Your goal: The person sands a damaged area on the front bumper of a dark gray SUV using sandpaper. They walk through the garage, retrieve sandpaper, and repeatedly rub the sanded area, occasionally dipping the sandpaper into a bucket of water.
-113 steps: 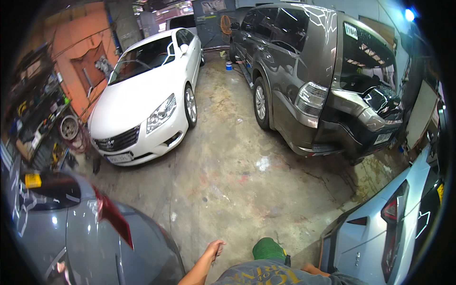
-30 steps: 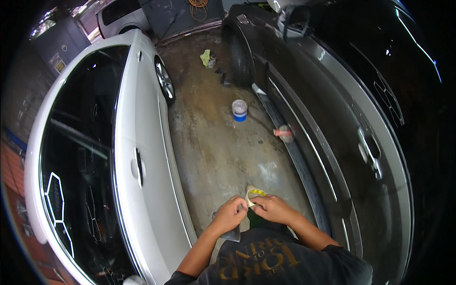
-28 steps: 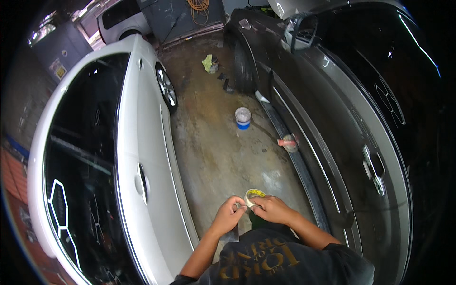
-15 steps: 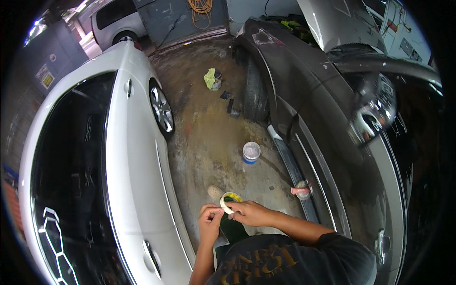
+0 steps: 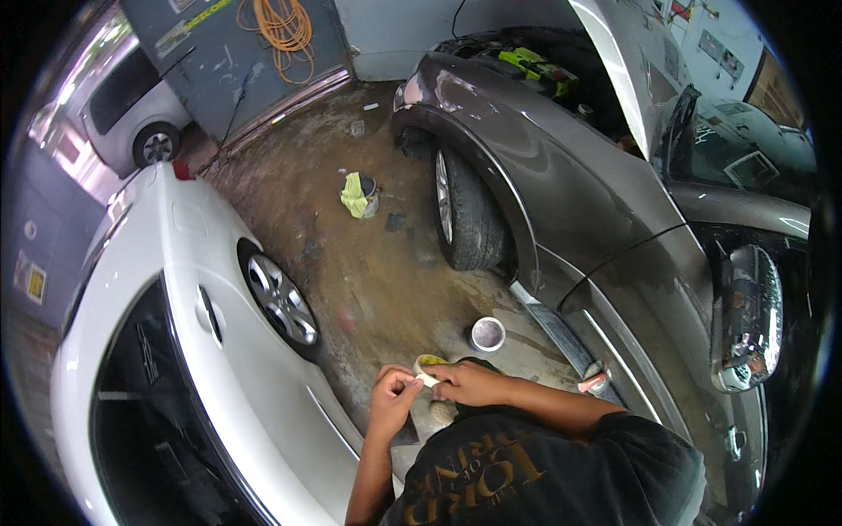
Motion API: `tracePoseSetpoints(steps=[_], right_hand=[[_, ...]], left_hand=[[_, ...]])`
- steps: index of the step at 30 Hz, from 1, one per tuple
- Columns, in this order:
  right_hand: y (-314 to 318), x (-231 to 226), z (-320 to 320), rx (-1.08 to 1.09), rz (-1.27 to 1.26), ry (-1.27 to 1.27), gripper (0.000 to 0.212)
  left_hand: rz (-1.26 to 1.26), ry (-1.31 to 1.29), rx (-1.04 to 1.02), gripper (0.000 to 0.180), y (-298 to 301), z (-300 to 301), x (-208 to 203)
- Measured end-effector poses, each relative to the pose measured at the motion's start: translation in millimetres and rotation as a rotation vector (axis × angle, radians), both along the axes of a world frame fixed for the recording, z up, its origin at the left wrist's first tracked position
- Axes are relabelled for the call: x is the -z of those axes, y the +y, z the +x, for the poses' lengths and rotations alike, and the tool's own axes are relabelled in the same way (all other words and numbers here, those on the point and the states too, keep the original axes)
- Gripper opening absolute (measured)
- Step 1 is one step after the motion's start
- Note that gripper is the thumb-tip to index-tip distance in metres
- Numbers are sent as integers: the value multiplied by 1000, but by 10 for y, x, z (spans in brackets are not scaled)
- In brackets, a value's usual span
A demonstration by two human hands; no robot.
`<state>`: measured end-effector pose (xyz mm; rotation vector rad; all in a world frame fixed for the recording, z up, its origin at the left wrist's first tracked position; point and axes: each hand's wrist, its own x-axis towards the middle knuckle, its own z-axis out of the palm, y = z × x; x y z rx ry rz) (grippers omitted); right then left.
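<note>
A cream roll of masking tape is held between my two hands, low in the middle of the view. My right hand is closed round the roll's right side. With fingertips pinched together, my left hand grips the tape at the roll's left side, probably a loose end, though the fingers partly hide it. Yellow shows inside the roll's ring. Just beyond my hands, on the floor to the right, stands a small white tub of pale greyish stuff.
A white car flanks me on the left. On the right stands a dark grey car with its hood raised. A pinkish-handled tool rests by its sill. Farther off sits a bucket with a yellow-green cloth. An orange hose hangs behind.
My view has swung up and ahead, showing more of the grey car's wheel and engine bay. Both hands stay on the tape roll, which has turned slightly.
</note>
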<state>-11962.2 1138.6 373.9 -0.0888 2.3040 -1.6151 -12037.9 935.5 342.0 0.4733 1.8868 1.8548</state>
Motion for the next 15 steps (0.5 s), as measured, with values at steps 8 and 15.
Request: tracePoseSetpoints(steps=[8, 15], right_hand=[[489, 142, -2266, 80, 62, 108, 52], [1061, -560, -4749, 14, 56, 555, 56]], left_hand=[[-87, -72, 166, 13, 479, -2544, 183], [-99, -282, -47, 11, 829, -4902, -399]])
